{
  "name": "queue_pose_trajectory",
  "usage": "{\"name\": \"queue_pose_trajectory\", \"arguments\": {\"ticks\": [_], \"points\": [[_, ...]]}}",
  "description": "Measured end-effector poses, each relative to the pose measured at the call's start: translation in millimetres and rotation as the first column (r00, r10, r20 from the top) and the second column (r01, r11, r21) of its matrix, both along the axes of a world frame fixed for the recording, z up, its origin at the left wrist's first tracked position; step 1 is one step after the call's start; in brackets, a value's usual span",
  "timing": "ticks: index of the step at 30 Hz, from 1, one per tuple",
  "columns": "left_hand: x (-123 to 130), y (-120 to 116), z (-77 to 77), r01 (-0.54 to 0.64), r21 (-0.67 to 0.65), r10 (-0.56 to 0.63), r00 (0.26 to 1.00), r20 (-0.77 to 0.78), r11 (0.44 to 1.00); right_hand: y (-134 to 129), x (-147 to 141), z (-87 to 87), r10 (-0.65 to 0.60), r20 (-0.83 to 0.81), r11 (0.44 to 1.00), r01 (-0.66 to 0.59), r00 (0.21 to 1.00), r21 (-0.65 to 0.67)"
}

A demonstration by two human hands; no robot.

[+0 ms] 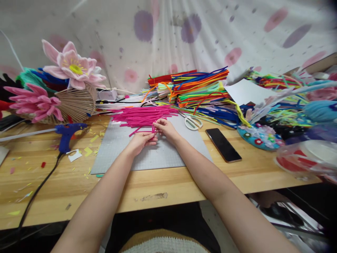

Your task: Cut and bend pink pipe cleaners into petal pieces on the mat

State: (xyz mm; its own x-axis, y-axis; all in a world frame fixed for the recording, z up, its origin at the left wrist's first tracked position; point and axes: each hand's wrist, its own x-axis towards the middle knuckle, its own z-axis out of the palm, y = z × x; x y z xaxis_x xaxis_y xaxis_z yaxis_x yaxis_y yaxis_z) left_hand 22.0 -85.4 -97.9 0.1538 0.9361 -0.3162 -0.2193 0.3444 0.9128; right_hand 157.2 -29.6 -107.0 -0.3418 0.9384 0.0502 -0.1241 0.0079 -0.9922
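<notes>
Both hands meet over the grey cutting mat (pixel 163 158), just in front of a pile of magenta pipe cleaners (pixel 147 115). My left hand (pixel 143 140) pinches a magenta pipe cleaner (pixel 153 129) between thumb and forefinger, its other fingers loosely curled. From the right, my right hand (pixel 164 127) grips the same pipe cleaner near its upper part, with fingertips closed. The fingers partly hide the held piece, so its exact shape is hard to make out. White-handled scissors (pixel 193 123) lie at the mat's back right, apart from my hands.
A blue glue gun (pixel 67 135) with a black cord lies left, near paper scraps. Behind it stand pink fuzzy flowers (pixel 75 66) and a folding fan (pixel 76 103). A black phone (pixel 223 144) rests right of the mat. Bundles of coloured pipe cleaners (pixel 200 88) line the back.
</notes>
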Motion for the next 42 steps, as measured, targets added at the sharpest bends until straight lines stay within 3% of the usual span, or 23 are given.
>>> {"name": "queue_pose_trajectory", "arguments": {"ticks": [9,17,22,28,42], "points": [[-0.7,1.2,-2.6,0.008,-0.029,-0.008,1.000,-0.022,1.000,0.0,-5.4,-0.6,0.007,-0.047,0.997,-0.003,0.999,0.082],[-0.1,0.2,-1.0,0.008,-0.016,-0.009,1.000,-0.020,1.000,-1.8,-2.9,2.8,0.037,-0.046,0.997,-0.034,0.998,0.067],[0.0,0.0,-0.5,0.030,-0.018,-0.031,0.999,-0.024,0.999,1.9,4.3,-0.3,0.133,-0.162,0.987,-0.145,0.978,-0.069],[0.7,-0.5,-2.6,0.088,-0.008,-0.089,0.996,-0.032,0.996,7.0,10.7,-3.4,0.287,-0.250,0.927,-0.334,0.925,-0.170],[-1.9,0.9,-5.5,0.204,0.043,-0.200,0.976,-0.089,0.978,7.4,10.8,-1.9,0.176,-0.396,0.874,-0.328,0.901,-0.358]]}}
